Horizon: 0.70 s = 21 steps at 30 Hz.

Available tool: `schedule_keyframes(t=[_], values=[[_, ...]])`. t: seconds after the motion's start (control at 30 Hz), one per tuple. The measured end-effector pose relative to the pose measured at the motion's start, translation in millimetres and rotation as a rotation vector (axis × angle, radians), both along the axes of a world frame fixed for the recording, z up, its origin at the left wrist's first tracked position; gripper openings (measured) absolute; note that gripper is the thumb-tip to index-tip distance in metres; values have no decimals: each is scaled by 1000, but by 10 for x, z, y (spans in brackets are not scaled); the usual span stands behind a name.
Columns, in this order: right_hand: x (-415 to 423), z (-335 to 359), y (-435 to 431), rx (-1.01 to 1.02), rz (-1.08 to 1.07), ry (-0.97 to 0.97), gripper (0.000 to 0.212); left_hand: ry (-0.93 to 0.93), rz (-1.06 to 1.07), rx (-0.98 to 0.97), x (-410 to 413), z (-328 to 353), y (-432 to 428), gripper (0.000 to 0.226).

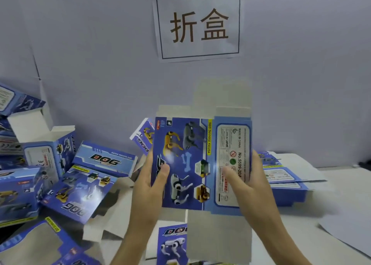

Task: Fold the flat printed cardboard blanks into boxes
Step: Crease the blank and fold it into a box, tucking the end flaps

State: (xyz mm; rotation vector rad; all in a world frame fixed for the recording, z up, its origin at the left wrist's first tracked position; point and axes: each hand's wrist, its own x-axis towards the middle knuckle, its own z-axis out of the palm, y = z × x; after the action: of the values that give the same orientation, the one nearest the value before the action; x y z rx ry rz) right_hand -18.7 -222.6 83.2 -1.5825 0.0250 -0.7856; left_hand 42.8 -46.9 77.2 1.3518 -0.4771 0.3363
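I hold a flat blue cardboard blank (192, 164) printed with robot dogs upright in front of me, its white flaps sticking out above and below. My left hand (150, 176) grips its left edge, thumb on the printed face. My right hand (245, 178) grips the right side, thumb on the white warning label panel. Another blank (172, 242) lies flat on the table just below the held one.
A heap of folded blue boxes (50, 174) fills the left side of the table. A stack of flat blanks (285, 176) lies at the right. A white sign with two characters (198, 25) hangs on the grey wall behind. White table surface (345, 194) shows at right.
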Motion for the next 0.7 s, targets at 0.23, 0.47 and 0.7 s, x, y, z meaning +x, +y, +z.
schedule_keyframes(t=[0.23, 0.47, 0.7], values=[[-37, 45, -13, -27, 150, -7, 65, 7, -31, 80, 3, -111, -83, 61], [-112, 83, 119, -49, 383, -15, 23, -18, -127, 198, -153, -129, -206, 46], [-54, 61, -70, 48, 306, 9, 30, 143, -61, 85, -45, 30, 175, 62]])
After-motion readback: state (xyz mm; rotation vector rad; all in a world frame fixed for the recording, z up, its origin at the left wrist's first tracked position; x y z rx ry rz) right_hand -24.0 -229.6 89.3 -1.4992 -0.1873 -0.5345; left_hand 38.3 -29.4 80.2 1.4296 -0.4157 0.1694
